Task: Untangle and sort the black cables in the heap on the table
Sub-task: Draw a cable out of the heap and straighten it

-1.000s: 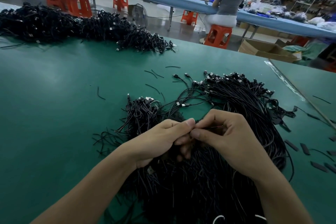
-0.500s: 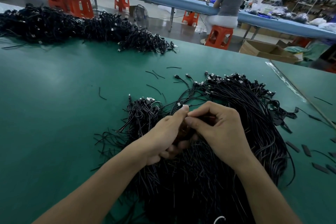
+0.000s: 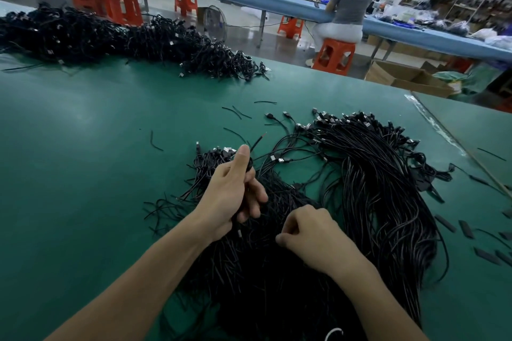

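The heap of black cables sprawls over the near right of the green tabletop, with plug ends fanned along its far edge. The left hand is raised over the heap's left part, its grip closed round a single cable whose stripped end pokes out past the upright thumb. The right hand sits on the heap just beside it, fingers curled; I cannot tell whether that grip holds a strand. A second cable heap lies along the far left. Short black offcuts dot the right side. Beyond, a person sits on an orange stool.
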`<state>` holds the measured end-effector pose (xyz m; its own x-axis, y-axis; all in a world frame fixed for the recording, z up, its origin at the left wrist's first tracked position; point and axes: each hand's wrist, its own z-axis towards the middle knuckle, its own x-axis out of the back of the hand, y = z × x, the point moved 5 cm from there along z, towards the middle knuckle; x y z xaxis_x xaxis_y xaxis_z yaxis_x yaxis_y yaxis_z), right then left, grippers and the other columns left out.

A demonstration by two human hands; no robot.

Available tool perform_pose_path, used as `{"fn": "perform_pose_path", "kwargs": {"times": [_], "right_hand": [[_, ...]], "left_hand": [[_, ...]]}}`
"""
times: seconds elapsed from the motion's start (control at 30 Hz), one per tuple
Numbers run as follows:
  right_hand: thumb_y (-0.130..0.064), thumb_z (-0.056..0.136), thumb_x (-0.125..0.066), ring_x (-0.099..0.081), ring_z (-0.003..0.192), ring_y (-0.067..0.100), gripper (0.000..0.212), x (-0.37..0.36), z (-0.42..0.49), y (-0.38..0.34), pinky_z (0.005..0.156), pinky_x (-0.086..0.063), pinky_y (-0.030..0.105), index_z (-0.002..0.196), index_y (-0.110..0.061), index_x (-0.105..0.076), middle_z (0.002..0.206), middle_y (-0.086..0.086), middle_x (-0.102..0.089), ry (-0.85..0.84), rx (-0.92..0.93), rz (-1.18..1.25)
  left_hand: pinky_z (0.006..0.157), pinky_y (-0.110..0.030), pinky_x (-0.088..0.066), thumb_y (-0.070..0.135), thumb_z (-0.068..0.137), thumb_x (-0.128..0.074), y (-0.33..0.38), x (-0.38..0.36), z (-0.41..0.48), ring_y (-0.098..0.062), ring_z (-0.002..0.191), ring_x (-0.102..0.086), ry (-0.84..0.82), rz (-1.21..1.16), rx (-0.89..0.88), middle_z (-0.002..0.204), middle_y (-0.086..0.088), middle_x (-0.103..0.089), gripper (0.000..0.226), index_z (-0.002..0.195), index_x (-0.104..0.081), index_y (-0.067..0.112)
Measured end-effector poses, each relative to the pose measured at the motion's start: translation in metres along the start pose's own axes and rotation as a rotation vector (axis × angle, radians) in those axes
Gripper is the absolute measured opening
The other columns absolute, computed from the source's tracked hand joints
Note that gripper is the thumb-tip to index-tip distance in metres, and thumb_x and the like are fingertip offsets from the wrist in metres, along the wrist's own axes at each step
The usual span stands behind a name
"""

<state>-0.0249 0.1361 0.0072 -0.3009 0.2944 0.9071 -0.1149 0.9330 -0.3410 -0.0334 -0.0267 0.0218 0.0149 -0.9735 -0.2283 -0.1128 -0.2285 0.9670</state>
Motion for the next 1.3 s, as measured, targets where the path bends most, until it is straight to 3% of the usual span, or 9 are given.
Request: {"fn": "perform_pose_path", "kwargs": {"times": [0.13, 0.2, 0.27, 0.47, 0.67, 0.83, 0.93, 1.13, 1.3], "right_hand": [[-0.039, 0.088, -0.067, -0.063, 0.076, 0.011, 0.014, 0.009, -0.001, -0.003, 0.071, -0.058, 0.035, 0.078, -0.031, -0.062, 0.083, -0.009, -0.062, 0.024, 0.033, 0.073], [-0.036, 0.088, -0.066, -0.061, 0.072, 0.004, 0.015, 0.018, -0.003, -0.004, 0.063, -0.054, 0.023, 0.075, -0.033, -0.061, 0.079, -0.012, -0.062, 0.084, 0.054, 0.115], [-0.030, 0.087, -0.067, -0.061, 0.064, 0.001, 0.017, 0.033, -0.007, -0.004, 0.053, -0.048, 0.013, 0.071, -0.031, -0.061, 0.068, -0.009, -0.063, 0.203, 0.093, 0.214], [-0.016, 0.088, -0.067, -0.070, 0.061, 0.011, 0.011, 0.069, -0.018, -0.010, 0.055, -0.052, 0.020, 0.080, -0.022, -0.064, 0.069, -0.002, -0.072, 0.628, 0.255, 0.817], [-0.006, 0.090, -0.063, -0.068, 0.063, 0.010, 0.015, 0.069, -0.030, -0.030, 0.057, -0.052, 0.018, 0.081, -0.018, -0.064, 0.072, 0.000, -0.072, 0.745, 0.370, 1.212], [-0.008, 0.089, -0.063, -0.063, 0.070, 0.003, 0.017, 0.062, -0.038, -0.053, 0.063, -0.050, 0.015, 0.081, -0.021, -0.069, 0.077, -0.006, -0.071, 0.611, 0.487, 1.079], [-0.007, 0.093, -0.064, -0.058, 0.065, 0.003, 0.019, 0.060, -0.038, -0.051, 0.059, -0.049, 0.016, 0.084, -0.021, -0.070, 0.075, -0.001, -0.068, 0.526, 0.453, 0.989], [-0.011, 0.093, -0.062, -0.061, 0.085, 0.009, 0.015, 0.067, -0.040, -0.054, 0.070, -0.042, 0.010, 0.093, -0.025, -0.069, 0.090, -0.012, -0.064, 0.514, 0.544, 0.532], [-0.017, 0.094, -0.062, -0.061, 0.102, 0.008, 0.014, 0.072, -0.042, -0.056, 0.084, -0.051, 0.028, 0.102, -0.022, -0.072, 0.102, -0.014, -0.062, 0.490, 0.635, 0.309]], "left_hand": [[0.031, -0.015, -0.020, 0.060, 0.099, -0.036, 0.001, -0.002, -0.004, -0.011, 0.033, -0.025, -0.002, 0.013, 0.006, 0.045, -0.001, -0.039, 0.058, 0.056, -0.045, 0.022], [0.031, -0.016, -0.018, 0.061, 0.100, -0.033, 0.002, -0.003, -0.005, -0.010, 0.032, -0.023, 0.008, 0.003, 0.023, 0.044, 0.001, -0.034, 0.060, 0.055, -0.045, 0.023], [0.031, -0.016, -0.018, 0.059, 0.102, -0.028, 0.003, -0.004, -0.006, -0.010, 0.032, -0.023, 0.010, 0.025, 0.036, 0.043, 0.002, -0.031, 0.064, 0.052, -0.045, 0.022], [0.033, -0.017, -0.019, 0.048, 0.105, -0.018, 0.012, -0.020, -0.014, -0.009, 0.030, -0.023, -0.138, 0.136, 0.044, 0.039, 0.007, -0.030, 0.068, 0.051, -0.044, 0.016], [0.032, -0.014, -0.020, 0.033, 0.087, -0.042, 0.023, -0.045, -0.032, -0.006, 0.029, -0.024, -0.339, 0.088, 0.022, 0.039, 0.006, -0.034, 0.026, 0.084, -0.058, 0.012], [0.049, -0.014, -0.039, 0.022, 0.106, -0.030, 0.023, -0.038, -0.029, -0.007, 0.056, -0.049, -0.232, 0.010, -0.114, 0.068, 0.005, -0.063, 0.037, 0.119, -0.064, 0.024], [0.038, -0.014, -0.028, 0.030, 0.107, -0.024, 0.031, -0.033, -0.031, -0.006, 0.036, -0.031, -0.243, -0.005, -0.251, 0.045, 0.007, -0.041, 0.043, 0.131, -0.059, 0.035], [0.035, -0.015, -0.023, 0.043, 0.101, -0.026, 0.031, -0.031, -0.029, -0.009, 0.028, -0.018, -0.279, -0.022, -0.259, 0.036, 0.007, -0.028, 0.048, 0.123, -0.067, 0.035], [0.036, -0.014, -0.024, 0.045, 0.106, -0.026, 0.023, -0.028, -0.024, -0.012, 0.027, -0.019, -0.223, -0.106, -0.161, 0.035, 0.001, -0.030, 0.052, 0.116, -0.073, 0.027]]}}
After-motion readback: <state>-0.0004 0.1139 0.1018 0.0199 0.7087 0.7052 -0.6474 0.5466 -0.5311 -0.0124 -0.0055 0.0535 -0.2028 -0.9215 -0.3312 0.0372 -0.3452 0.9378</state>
